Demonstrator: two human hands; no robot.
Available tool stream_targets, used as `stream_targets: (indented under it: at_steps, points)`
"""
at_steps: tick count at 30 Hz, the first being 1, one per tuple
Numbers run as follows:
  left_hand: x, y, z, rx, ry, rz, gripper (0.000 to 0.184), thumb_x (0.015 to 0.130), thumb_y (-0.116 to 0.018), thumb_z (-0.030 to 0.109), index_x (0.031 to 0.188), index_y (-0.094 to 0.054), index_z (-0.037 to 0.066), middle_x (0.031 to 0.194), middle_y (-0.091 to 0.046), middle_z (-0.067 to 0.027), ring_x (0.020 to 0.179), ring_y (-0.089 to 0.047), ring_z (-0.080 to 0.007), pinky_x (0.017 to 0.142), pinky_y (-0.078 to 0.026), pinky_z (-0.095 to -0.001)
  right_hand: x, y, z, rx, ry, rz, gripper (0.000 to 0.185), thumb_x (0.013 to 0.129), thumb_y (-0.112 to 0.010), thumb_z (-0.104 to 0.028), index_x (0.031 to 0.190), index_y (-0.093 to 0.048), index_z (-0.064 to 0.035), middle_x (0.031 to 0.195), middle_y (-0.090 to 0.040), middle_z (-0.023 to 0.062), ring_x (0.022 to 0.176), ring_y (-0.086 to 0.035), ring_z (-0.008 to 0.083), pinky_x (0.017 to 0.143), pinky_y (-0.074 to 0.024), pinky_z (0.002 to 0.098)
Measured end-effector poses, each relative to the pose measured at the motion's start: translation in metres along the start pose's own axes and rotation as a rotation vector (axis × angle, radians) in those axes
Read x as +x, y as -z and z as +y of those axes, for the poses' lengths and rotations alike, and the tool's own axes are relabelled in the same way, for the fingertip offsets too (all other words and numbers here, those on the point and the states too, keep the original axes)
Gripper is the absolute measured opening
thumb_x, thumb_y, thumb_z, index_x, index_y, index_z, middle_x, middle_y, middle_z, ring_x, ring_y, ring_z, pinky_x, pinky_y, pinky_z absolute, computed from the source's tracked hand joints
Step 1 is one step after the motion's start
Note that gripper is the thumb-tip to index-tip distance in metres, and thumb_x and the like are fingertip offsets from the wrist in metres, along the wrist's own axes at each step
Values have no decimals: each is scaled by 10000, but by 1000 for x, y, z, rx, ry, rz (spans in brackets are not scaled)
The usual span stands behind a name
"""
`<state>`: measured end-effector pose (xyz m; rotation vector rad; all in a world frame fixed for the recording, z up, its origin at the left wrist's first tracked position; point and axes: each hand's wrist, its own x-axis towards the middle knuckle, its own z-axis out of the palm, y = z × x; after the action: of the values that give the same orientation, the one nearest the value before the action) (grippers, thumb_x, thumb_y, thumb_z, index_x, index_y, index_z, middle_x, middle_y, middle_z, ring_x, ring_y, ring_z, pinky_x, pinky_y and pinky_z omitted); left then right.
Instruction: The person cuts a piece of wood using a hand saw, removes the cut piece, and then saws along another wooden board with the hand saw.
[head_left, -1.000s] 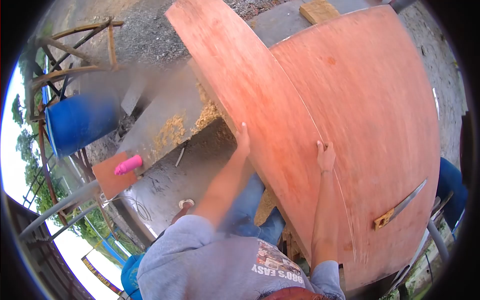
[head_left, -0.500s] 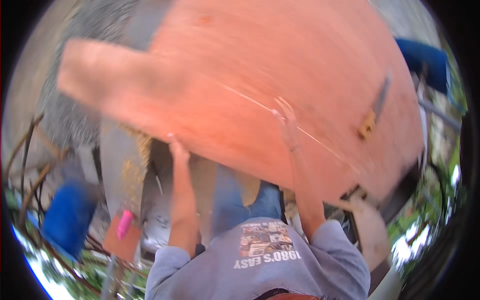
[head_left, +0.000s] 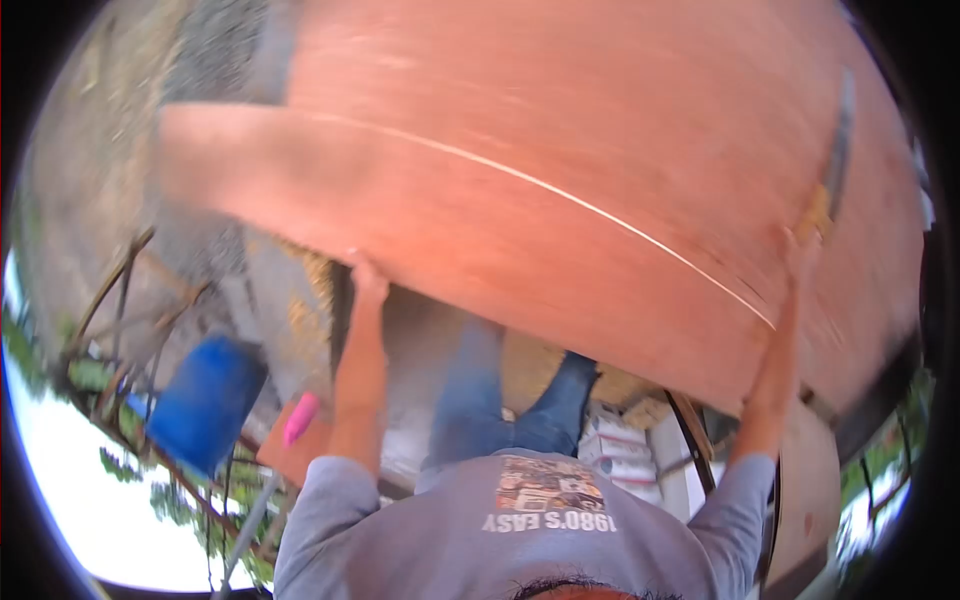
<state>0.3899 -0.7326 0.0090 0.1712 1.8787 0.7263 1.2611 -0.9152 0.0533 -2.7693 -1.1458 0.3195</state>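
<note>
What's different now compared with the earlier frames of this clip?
The right hand has left the pale line and moved right to the handle of the saw; blur hides whether it grips. The camera view has also turned. The left hand stays at the near edge of the reddish strip.

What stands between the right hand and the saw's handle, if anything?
Nothing visible: the right hand is right at the handle of the saw, which lies atop the reddish board. Blur hides whether it grips.
</note>
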Motion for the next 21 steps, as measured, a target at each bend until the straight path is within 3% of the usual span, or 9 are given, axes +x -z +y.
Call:
stream_targets:
  at_steps: [1,2,3,4,6,9,11,14,21]
  points:
    - [-11,-8,6,1,-15,-14,859,1034,-322,637,1511,-293,-76,1515,-440,-188,1347,-488,-352,1094,-454,-477,21,-44,68,-34,228,138,789,856,-774,-420,1411,-479,58,1397,-541,273,1307,-514,404,1114,-400,443]
    - [-4,-4,5,27,-7,14,854,1035,-315,637,1508,-304,-74,1515,-445,-183,1338,-499,-345,1088,-456,-470,24,-48,73,-313,114,99,765,879,-743,-452,1391,-499,61,1393,-552,276,1264,-547,438,1068,-441,469]
    - [-6,-5,6,8,-14,3,848,1036,-313,634,1520,-289,-62,1533,-429,-175,1364,-476,-334,1119,-420,-466,31,-53,92,-310,274,133,754,888,-715,-494,1381,-519,41,1381,-568,264,1242,-567,438,1025,-470,495]
    - [-3,-8,5,23,7,81,849,1034,-318,638,1526,-282,-53,1544,-418,-172,1384,-454,-328,1133,-400,-456,27,-48,62,-374,2,0,738,884,-703,-517,1362,-541,22,1314,-626,235,1180,-606,433,992,-486,512]
    - [-5,-9,9,40,47,135,854,1031,-324,640,1541,-246,-41,1567,-382,-175,1413,-421,-330,1153,-374,-464,-3,-36,-8,-514,-112,101,659,895,-684,-500,1278,-595,29,1167,-685,235,1061,-661,397,909,-516,485]
    - [-21,-16,18,28,67,89,860,1033,-325,630,1557,-188,-37,1594,-335,-188,1431,-400,-344,1166,-360,-494,-30,-39,-22,74,-237,-159,597,911,-672,-427,1238,-594,67,1051,-690,233,941,-675,375,836,-525,459]
    - [-17,-13,17,-7,65,61,849,1038,-321,623,1557,-193,-36,1592,-340,-186,1428,-406,-336,1167,-358,-483,-57,-71,12,212,-265,69,552,909,-680,-348,1214,-572,100,1007,-677,228,893,-666,344,797,-521,437]
    - [-15,-13,9,-10,-9,94,814,1036,-356,611,1508,-336,-53,1512,-455,-205,1359,-486,-322,1109,-411,-404,-141,-65,-31,132,-200,134,528,911,-672,-340,1197,-586,96,1063,-667,254,959,-657,375,836,-516,456]
    - [1,-2,3,24,17,129,845,1022,-408,611,1450,-404,-118,1414,-540,-226,1246,-571,-321,1018,-478,-402,-260,-42,-170,-52,-74,-100,473,917,-651,-320,1156,-620,87,1194,-644,315,1115,-635,448,929,-506,500]
